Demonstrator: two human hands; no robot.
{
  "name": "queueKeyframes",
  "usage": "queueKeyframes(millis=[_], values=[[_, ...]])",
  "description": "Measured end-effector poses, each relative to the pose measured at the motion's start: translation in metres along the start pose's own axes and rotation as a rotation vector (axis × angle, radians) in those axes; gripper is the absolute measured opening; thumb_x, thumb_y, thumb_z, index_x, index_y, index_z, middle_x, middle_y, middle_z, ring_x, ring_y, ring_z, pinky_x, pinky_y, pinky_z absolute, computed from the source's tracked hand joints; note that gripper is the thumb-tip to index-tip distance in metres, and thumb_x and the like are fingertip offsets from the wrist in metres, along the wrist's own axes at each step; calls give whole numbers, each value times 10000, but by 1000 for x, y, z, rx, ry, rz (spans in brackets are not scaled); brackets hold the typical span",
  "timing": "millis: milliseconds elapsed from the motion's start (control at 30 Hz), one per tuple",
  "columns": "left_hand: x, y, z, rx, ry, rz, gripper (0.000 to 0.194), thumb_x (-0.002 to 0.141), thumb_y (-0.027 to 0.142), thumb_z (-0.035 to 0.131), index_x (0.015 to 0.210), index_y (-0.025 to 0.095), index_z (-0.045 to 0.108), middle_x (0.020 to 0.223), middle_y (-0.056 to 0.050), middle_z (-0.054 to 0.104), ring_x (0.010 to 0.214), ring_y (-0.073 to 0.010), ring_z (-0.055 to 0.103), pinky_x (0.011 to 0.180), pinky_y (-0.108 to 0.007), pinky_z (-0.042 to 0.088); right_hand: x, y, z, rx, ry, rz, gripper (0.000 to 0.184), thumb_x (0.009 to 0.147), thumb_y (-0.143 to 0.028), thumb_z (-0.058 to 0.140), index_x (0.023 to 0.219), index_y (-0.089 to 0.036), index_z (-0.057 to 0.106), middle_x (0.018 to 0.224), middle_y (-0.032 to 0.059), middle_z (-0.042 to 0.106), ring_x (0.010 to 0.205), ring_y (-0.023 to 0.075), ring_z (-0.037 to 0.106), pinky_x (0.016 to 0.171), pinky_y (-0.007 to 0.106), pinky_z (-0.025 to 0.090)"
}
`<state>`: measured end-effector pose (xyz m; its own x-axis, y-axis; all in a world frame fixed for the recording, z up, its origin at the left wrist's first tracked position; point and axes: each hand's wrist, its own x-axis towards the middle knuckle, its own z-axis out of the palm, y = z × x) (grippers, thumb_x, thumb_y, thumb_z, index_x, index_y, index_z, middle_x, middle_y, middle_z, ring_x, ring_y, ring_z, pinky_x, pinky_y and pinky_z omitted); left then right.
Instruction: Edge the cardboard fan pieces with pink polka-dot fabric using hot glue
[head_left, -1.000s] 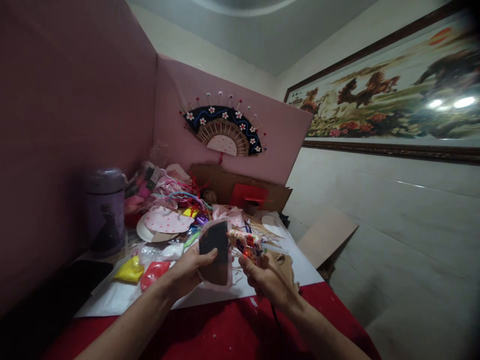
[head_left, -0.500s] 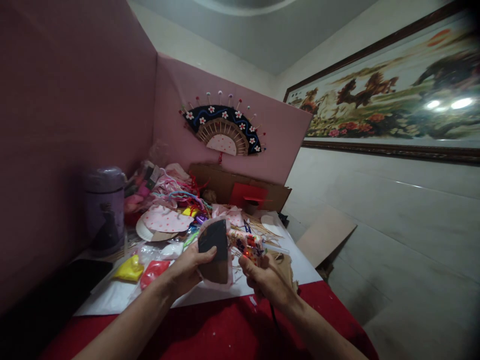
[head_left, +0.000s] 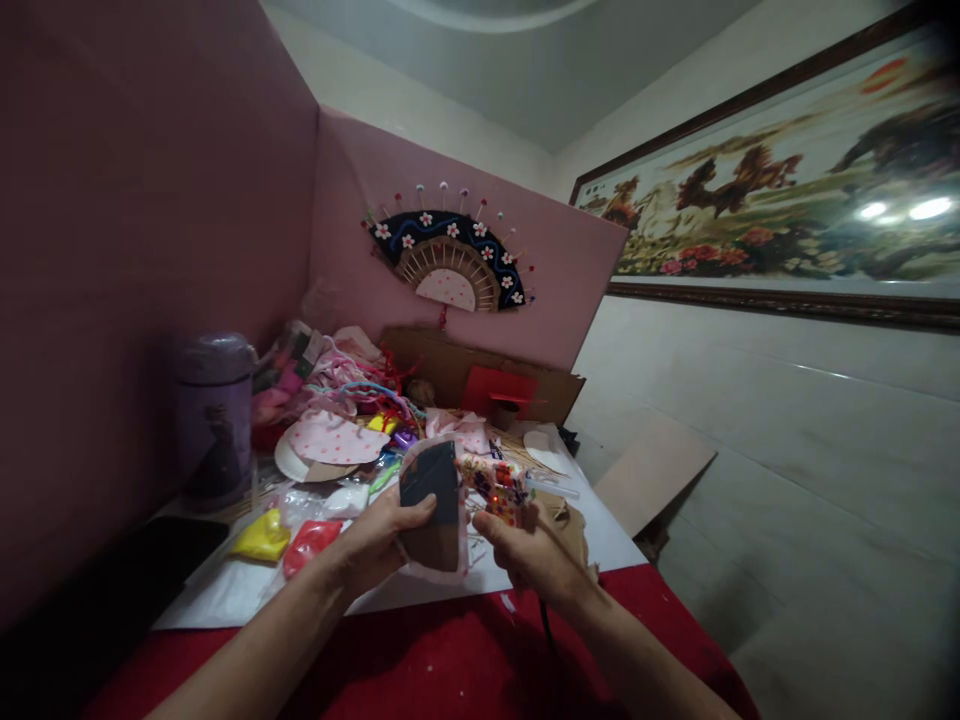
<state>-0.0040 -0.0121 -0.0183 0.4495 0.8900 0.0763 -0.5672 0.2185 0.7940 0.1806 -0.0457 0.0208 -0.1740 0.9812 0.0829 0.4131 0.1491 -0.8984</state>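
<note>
My left hand [head_left: 388,525] grips a half-round cardboard piece [head_left: 433,505], dark above and brown below, with pale pink fabric along its edge. The thumb lies on its face. In my right hand [head_left: 525,550] is a flower-patterned hot glue gun [head_left: 499,488] with a small red light lit. A clear glue stick [head_left: 553,487] sticks out of its back, and a dark cord hangs below. The gun's front is close to the piece's right edge; whether they touch I cannot tell.
Yellow clay [head_left: 261,537] and red clay [head_left: 310,547] lie in bags at left, near a phone [head_left: 161,550] and a purple thermos [head_left: 215,420]. Polka-dot fabric [head_left: 337,440] and cords are heaped behind. A decorated fan [head_left: 450,250] hangs on the pink panel [head_left: 555,270].
The view has shifted very slightly. My right thumb has lifted and straightened a little on the glue gun; both hands otherwise keep their places.
</note>
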Motion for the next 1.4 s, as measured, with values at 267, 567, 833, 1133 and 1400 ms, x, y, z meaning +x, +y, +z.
queueKeyframes(millis=[267, 567, 833, 1133, 1400], values=[[0, 1, 0, -4, 35, -8, 304, 719, 213, 707, 1013, 176, 641, 940, -91, 707, 811, -200, 659, 787, -324, 476, -5, 3, 3, -5, -31, 31, 509, 752, -627, 521, 515, -189, 417, 383, -52, 370, 307, 65, 342, 299, 193, 248], [-1, 3, 2, -27, 30, -21, 369, 705, 217, 717, 1056, 177, 611, 951, -109, 700, 847, -242, 664, 842, -386, 462, -9, 7, 4, -23, -42, 18, 514, 769, -615, 510, 506, -185, 410, 386, -54, 357, 337, 55, 299, 340, 202, 218], [-1, 3, 3, -32, 49, -17, 338, 706, 192, 715, 1034, 186, 633, 915, -85, 707, 822, -222, 662, 801, -352, 469, -8, 4, 3, -24, -37, 19, 488, 768, -606, 519, 536, -187, 423, 405, -45, 389, 334, 69, 350, 328, 205, 250], [0, 1, 1, -20, 15, 4, 402, 717, 191, 705, 1107, 196, 605, 1017, -99, 694, 878, -225, 655, 826, -354, 473, -10, 0, 3, -25, -28, -22, 464, 776, -561, 544, 530, -184, 431, 406, -41, 391, 362, 64, 340, 351, 199, 248], [-4, 5, 6, -14, 30, 2, 447, 726, 182, 693, 1155, 197, 570, 997, -101, 689, 844, -224, 658, 801, -365, 487, -15, 8, 5, -9, -43, 7, 450, 761, -599, 537, 656, -162, 525, 408, -50, 395, 386, 77, 352, 391, 207, 266]])
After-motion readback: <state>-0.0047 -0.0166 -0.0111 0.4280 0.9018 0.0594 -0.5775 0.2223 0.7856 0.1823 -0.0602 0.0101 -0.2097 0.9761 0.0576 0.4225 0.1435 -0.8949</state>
